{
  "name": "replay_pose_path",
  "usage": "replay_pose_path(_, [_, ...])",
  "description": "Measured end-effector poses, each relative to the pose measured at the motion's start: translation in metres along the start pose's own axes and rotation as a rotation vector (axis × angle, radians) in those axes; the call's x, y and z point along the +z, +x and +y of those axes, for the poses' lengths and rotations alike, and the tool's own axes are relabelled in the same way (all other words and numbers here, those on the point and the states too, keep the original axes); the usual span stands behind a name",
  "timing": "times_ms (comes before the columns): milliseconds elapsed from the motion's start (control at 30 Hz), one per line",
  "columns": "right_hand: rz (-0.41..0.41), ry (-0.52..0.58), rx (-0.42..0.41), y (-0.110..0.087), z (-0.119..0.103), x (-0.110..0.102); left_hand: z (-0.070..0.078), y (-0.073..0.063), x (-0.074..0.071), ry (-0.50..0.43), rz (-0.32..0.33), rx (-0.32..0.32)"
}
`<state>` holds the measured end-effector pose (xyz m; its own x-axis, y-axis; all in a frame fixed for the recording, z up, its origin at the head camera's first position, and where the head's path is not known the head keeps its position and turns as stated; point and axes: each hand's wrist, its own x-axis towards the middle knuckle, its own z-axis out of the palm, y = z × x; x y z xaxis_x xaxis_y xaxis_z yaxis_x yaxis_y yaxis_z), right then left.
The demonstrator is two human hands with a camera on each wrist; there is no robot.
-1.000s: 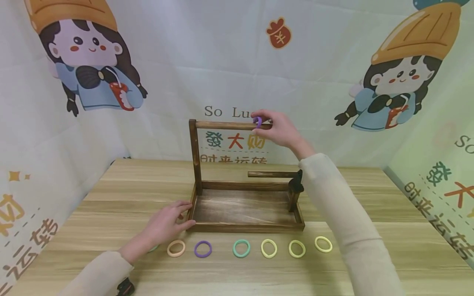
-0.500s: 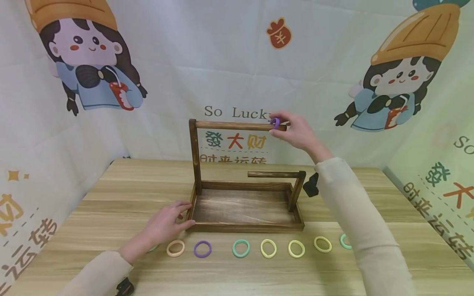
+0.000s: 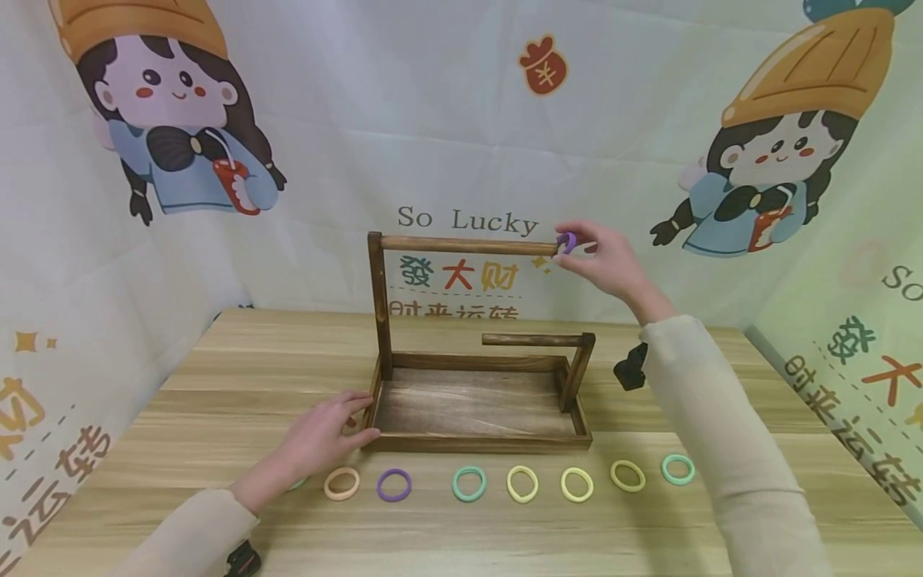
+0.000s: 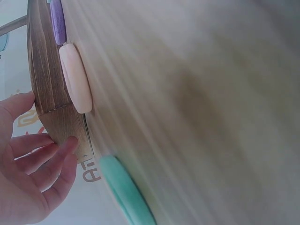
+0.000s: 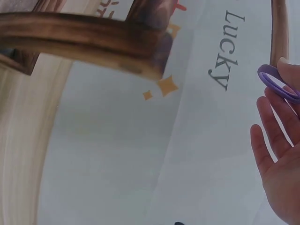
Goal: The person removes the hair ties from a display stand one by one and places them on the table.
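My right hand (image 3: 608, 260) pinches a purple hair tie (image 3: 568, 242) between thumb and fingers, right at the free end of the upper bar (image 3: 461, 244) of a dark wooden rack. In the right wrist view the purple loop (image 5: 268, 70) shows just off that bar's tip. The rack has a shallow tray base (image 3: 476, 442) and a shorter lower bar (image 3: 534, 340); both bars are bare. My left hand (image 3: 326, 433) holds the tray's front left corner, its thumb (image 4: 21, 104) on one side and its fingers on the other.
In front of the rack lies a row of hair ties: a peach one (image 3: 342, 484), a purple one (image 3: 394, 486), a green one (image 3: 469, 484), several yellow ones (image 3: 522, 484) and a green one (image 3: 678, 470) at the right. Another green one (image 4: 126, 190) is partly behind my left wrist.
My right hand has moved right along the upper bar with the purple hair tie, from partway along to the bar's free end. The left hand has stayed at the tray corner.
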<state>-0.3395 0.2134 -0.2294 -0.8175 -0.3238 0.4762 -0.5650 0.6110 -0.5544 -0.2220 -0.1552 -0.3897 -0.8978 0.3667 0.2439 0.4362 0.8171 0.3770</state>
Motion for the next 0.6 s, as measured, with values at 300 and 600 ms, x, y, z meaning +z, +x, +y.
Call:
replay_pose_path(300, [0.049,0.006,0.041,-0.021,0.021,-0.013,-0.001,0.0,0.001,0.0,0.01,0.015])
replay_pose_path(600, [0.109,-0.001,0.048,-0.051,0.041,-0.023,-0.001,0.0,0.001,0.003,0.003,0.017])
